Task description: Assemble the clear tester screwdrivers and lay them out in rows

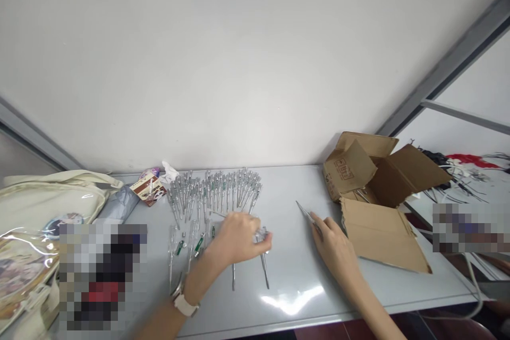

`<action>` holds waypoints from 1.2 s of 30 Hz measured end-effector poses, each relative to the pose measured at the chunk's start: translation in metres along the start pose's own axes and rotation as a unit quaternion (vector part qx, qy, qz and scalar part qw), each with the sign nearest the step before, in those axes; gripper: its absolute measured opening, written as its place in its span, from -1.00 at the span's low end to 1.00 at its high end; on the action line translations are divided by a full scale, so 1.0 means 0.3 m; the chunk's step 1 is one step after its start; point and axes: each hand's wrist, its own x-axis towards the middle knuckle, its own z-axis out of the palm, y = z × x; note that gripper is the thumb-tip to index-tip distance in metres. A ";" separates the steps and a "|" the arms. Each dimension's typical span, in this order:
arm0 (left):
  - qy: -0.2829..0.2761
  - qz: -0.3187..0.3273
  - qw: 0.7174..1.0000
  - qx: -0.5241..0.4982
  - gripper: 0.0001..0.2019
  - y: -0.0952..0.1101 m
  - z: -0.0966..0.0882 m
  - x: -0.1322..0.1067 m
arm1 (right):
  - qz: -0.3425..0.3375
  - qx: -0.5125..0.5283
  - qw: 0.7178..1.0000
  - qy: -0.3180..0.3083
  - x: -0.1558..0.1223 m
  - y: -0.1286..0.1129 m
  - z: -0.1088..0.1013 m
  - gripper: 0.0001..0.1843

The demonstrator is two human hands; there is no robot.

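Your right grip (330, 244) pinches a slim tester screwdriver (306, 215), shaft pointing toward 10 o'clock, while your left grip (237, 239) looks closed on another (264, 271) just below the tester rows (215, 194).

Person's wearing a wristwatch (184, 302) with wide cream strap and silver-toned case on the left wrist (192, 289); left forearm (161, 324) and right forearm (364, 297) are showing bare.

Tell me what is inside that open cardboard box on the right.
Some slim metal shafts show low inside the cardboard box; its flaps and walls hide the rest.
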 end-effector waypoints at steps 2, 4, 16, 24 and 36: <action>-0.035 0.047 0.998 0.032 -0.65 0.043 0.019 0.062 | 0.032 0.017 0.999 -0.015 -0.030 0.007 0.046 -0.48; -0.067 0.084 0.993 0.048 -0.64 0.072 0.049 0.123 | 0.048 0.035 0.998 0.005 -0.040 -0.002 0.060 -0.45; -0.023 0.164 0.984 0.059 -0.74 0.088 0.148 0.229 | 0.217 0.643 0.695 -0.238 0.029 -0.184 -0.102 -0.42; -0.022 0.206 0.978 0.028 -0.76 0.064 0.108 0.212 | 0.240 0.707 0.627 -0.222 0.031 -0.173 -0.084 -0.53; -0.032 0.335 0.939 0.073 -0.84 0.050 0.120 0.209 | 0.143 0.307 0.929 -0.147 -0.070 -0.129 -0.086 -0.64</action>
